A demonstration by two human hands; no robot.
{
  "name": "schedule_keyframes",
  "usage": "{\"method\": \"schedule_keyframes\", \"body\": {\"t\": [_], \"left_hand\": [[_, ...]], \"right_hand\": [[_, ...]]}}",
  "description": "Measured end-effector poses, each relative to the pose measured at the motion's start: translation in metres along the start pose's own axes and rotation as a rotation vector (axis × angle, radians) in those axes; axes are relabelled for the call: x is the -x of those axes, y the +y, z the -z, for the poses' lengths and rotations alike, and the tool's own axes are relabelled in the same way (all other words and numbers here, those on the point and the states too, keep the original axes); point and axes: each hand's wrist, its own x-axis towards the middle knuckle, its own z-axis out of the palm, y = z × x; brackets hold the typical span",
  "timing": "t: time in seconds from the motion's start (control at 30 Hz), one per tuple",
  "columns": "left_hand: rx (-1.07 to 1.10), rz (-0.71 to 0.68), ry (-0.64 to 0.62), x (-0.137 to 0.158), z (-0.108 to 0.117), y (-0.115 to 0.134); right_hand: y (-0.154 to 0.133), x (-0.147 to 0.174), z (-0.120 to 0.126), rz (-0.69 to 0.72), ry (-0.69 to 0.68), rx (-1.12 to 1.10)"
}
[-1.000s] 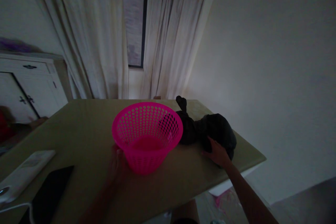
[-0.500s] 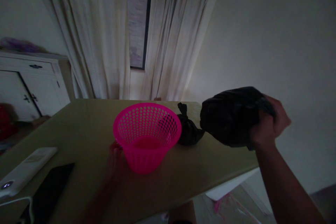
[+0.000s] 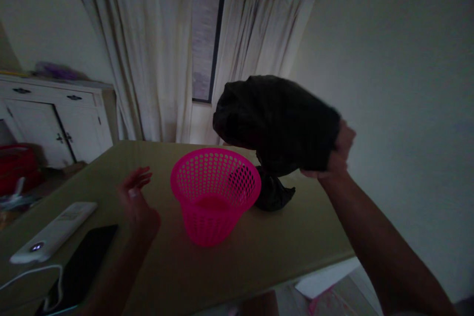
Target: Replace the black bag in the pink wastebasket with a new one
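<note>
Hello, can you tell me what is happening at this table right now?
A person stands at a table in a dim room. The right hand holds a dark, full bag in the air, above and just behind a pink perforated basket. The left hand is open, beside the basket and not touching it. A second dark tied bag lies on the table behind the basket. A white remote and a black phone lie at the left.

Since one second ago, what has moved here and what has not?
The right hand gripped the black bundle and lifted it off the table, over the pink basket. The left hand let the basket go. Basket and smaller black bag stayed.
</note>
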Motion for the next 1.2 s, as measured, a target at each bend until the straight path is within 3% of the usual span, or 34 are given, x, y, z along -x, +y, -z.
{"method": "schedule_keyframes", "body": {"t": [0.07,0.13,0.2,0.3,0.5,0.6,0.67,0.73,0.8,0.9,0.93,1.07,1.2], "left_hand": [[0.075,-0.007,-0.114,-0.022,-0.013,0.031],[0.083,0.019,-0.211,-0.039,-0.025,0.054],[0.078,0.072,-0.28,-0.053,-0.034,0.065],[0.008,0.147,-0.402,-0.068,-0.045,0.061],[-0.143,0.194,-1.039,-0.081,-0.077,0.046],[-0.033,0.179,-1.192,-0.08,-0.087,0.053],[0.049,0.232,-1.173,-0.08,-0.087,0.064],[0.126,0.371,-1.085,-0.083,-0.083,0.076],[0.182,0.486,-0.912,-0.088,-0.081,0.084],[0.117,0.541,-0.625,-0.097,-0.09,0.084],[0.084,0.579,-0.613,-0.1,-0.096,0.082],[0.091,0.835,-0.766,-0.103,-0.118,0.075],[0.167,0.958,-0.801,-0.104,-0.127,0.075]], "right_hand": [[-0.023,0.008,-0.014,0.311,-0.02,0.028],[-0.042,0.023,-0.023,0.474,-0.109,0.045],[-0.052,0.042,-0.027,0.403,-0.213,0.003],[-0.057,0.069,-0.027,0.189,-0.279,-0.065],[-0.068,0.088,-0.031,0.088,-0.274,-0.094],[-0.074,0.088,-0.031,0.015,-0.226,-0.12],[-0.074,0.089,-0.027,-0.023,-0.226,-0.11],[-0.071,0.093,-0.023,-0.015,-0.257,-0.066],[-0.065,0.098,-0.019,0.06,-0.296,-0.016],[-0.056,0.108,-0.018,0.136,-0.329,0.019],[-0.054,0.112,-0.019,0.123,-0.333,0.024],[-0.047,0.124,-0.023,0.075,-0.373,0.077],[-0.039,0.135,-0.025,0.115,-0.434,0.15]]}}
